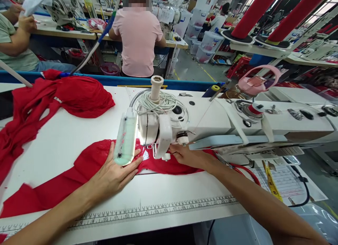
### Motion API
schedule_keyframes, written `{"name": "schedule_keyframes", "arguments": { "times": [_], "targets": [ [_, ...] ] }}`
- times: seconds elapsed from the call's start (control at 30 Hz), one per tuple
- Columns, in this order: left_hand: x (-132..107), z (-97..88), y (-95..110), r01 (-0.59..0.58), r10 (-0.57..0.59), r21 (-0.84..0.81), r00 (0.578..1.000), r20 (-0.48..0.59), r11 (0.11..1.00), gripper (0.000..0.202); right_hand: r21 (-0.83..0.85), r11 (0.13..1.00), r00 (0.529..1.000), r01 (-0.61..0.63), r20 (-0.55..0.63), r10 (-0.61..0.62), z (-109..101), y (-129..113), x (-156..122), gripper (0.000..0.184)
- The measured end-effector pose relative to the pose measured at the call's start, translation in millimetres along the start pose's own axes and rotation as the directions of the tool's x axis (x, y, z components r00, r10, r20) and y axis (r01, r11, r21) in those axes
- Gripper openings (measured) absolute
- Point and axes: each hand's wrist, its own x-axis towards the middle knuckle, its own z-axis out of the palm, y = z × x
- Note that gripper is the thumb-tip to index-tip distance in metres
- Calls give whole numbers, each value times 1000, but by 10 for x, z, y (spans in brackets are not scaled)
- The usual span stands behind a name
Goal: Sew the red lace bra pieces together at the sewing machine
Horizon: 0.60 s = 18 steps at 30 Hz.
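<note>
My left hand (118, 171) lies flat with fingers spread on a strip of red fabric (87, 164), just left of the needle area. The sewing machine (165, 135) stands over the fabric, and its clear guard (125, 139) covers part of that hand's back. On the other side of the needle area, my right hand (185, 155) has its fingers bent and closed at the fabric's edge, partly hidden behind the machine head. The fabric runs under the presser foot between both hands, with a small white patch at the needle plate.
A heap of red fabric (81, 93) lies at the table's back left. Red-handled scissors (245, 172), a yellow tape measure (271, 181) and a paper sheet (285, 188) lie right. A printed ruler (148, 211) lines the front edge. Co-workers sit beyond; thread cones (253, 14) stand upper right.
</note>
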Motion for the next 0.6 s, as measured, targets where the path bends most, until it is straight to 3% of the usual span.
{"name": "schedule_keyframes", "arguments": {
  "times": [0.13, 0.27, 0.37, 0.47, 0.6],
  "targets": [
    [-42, -23, -154, -43, 43, 20, 998, 35, 999, 46, -61, 992, 979, 110, 176, -98, -24, -243, -55, 41],
    [48, -145, -401, -68, 68, -3, 996, 55, 998, 39, -81, 997, 993, 11, 118, -2, 22, -339, 18, 28],
    [102, -279, -564, -44, 44, -3, 996, 73, 999, 40, -48, 999, 995, 14, 102, -9, 40, -431, 50, 26],
    [67, -380, -669, -65, 63, 14, 992, 107, 998, 43, 175, 984, 994, -23, 107, 4, 16, -595, 7, 28],
    [-55, -430, -736, -94, 91, 28, 989, 113, 995, 46, 473, 852, 960, -224, 258, 109, -5, -779, -77, 31]
  ]
}}
